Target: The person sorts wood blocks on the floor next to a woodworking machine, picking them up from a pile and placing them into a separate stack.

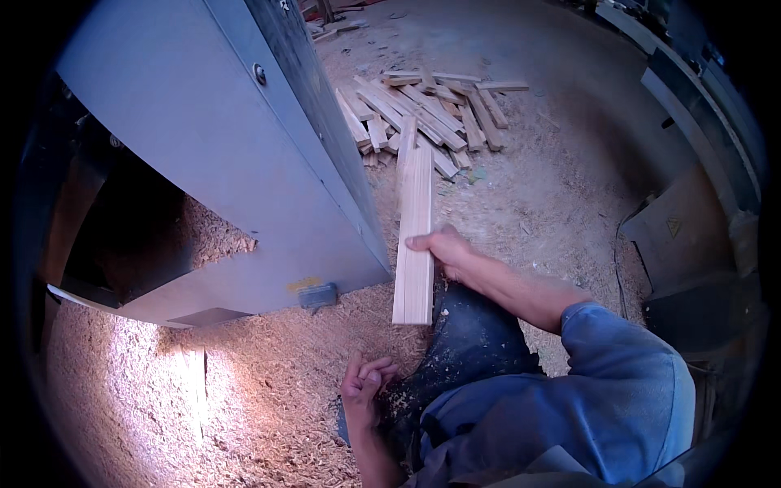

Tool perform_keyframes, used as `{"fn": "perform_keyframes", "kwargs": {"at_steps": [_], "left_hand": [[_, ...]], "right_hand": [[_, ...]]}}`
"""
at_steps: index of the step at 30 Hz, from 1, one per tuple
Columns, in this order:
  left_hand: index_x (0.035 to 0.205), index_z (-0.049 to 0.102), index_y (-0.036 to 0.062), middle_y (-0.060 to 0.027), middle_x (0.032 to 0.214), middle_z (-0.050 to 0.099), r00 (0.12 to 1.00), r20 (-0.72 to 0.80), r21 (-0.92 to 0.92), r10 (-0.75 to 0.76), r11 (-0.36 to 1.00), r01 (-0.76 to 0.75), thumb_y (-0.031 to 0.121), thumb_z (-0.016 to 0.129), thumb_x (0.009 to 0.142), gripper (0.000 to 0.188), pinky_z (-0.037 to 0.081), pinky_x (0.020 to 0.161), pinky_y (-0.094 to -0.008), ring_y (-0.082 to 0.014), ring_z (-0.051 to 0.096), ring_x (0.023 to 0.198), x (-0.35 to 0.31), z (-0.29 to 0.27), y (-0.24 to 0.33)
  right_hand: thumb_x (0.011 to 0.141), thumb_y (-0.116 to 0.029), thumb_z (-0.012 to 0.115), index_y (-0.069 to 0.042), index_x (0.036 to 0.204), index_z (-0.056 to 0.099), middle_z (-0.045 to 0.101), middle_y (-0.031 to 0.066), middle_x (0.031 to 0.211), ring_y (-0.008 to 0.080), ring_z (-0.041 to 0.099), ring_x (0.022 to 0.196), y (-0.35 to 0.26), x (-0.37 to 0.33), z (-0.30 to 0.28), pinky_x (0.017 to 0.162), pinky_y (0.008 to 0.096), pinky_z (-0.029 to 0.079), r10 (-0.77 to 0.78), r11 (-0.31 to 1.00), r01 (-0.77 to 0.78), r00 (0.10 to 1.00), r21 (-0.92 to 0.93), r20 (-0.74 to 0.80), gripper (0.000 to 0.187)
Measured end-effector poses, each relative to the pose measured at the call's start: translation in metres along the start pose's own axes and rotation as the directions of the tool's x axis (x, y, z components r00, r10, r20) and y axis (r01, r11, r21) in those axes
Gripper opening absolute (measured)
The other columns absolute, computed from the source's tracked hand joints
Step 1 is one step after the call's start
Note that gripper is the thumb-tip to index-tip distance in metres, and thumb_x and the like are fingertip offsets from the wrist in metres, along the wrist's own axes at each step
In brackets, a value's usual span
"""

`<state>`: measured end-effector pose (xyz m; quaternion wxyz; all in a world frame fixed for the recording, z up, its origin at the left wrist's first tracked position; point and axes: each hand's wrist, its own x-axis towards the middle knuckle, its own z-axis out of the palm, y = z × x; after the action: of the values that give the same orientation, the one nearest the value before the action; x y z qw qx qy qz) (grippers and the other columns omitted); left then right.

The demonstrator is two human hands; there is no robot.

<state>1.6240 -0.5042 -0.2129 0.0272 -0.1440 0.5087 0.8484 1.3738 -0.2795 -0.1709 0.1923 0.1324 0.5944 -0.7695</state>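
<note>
My right hand (447, 250) grips a pale wooden board (416, 244) near its near end, with the thumb on its broad face and the fingers out of sight behind. The board points away from me, above my right leg. Just behind its far end is a narrower wooden strip (407, 138); I cannot tell whether it is also held or belongs to the pile. Low in front of my body, my left hand (370, 378) hangs with its fingers loosely bent and somewhat apart. Nothing shows in it.
A pile of cut wooden strips (431, 114) lies ahead. On the left stands a large grey metal machine cabinet (220, 138) with a dark opening. Wood shavings (268, 374) cover the floor, lit brightly at left. A metal housing (683, 232) and a thin cable (618, 272) are at right.
</note>
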Motion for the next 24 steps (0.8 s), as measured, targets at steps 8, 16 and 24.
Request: {"fn": "perform_keyframes", "kwargs": {"at_steps": [8, 16, 24], "left_hand": [[0.138, 0.049, -0.0063, -0.0166, 0.115, 0.071, 0.925, -0.376, -0.012, 0.047, 0.998, -0.056, -0.001, 0.065, 0.094, 0.047, 0.058, 0.092, -0.0349, -0.0246, 0.071, 0.103, -0.017, -0.089, -0.036], [0.149, 0.042, -0.0047, -0.0268, 0.133, 0.061, 0.38, -0.737, 0.658, 0.559, 0.721, 0.215, 0.021, 0.078, 0.087, 0.077, 0.046, 0.108, -0.0437, -0.0359, 0.06, 0.123, -0.023, -0.325, 0.021], [0.161, 0.024, 0.0079, -0.0277, 0.165, 0.02, 0.233, -0.843, 0.41, 0.485, 0.297, 0.862, 0.028, 0.074, 0.08, 0.097, 0.014, 0.127, -0.0487, -0.0424, 0.017, 0.154, -0.009, -0.55, 0.151]], "right_hand": [[0.098, -0.012, 0.065, 0.006, 0.152, 0.039, 0.054, 0.0182, 0.146, 0.0254, 0.055, 0.132, -0.144, 0.044, 0.033, 0.113, 0.0367, 0.042, -0.871, 0.488, 0.853, 0.489, -0.183, -0.044, 0.062], [0.092, -0.025, 0.078, 0.005, 0.149, 0.036, 0.049, 0.0246, 0.142, 0.0323, 0.053, 0.13, -0.041, 0.0, 0.195, 0.108, 0.0447, 0.046, -0.971, -0.043, 0.909, 0.059, -0.414, 0.231, 0.078], [0.086, -0.024, 0.084, 0.01, 0.14, 0.036, 0.054, 0.0272, 0.128, 0.0331, 0.064, 0.109, -0.039, 0.046, 0.196, 0.086, 0.0424, 0.059, -0.993, -0.117, 0.729, -0.075, -0.674, 0.091, 0.08]]}}
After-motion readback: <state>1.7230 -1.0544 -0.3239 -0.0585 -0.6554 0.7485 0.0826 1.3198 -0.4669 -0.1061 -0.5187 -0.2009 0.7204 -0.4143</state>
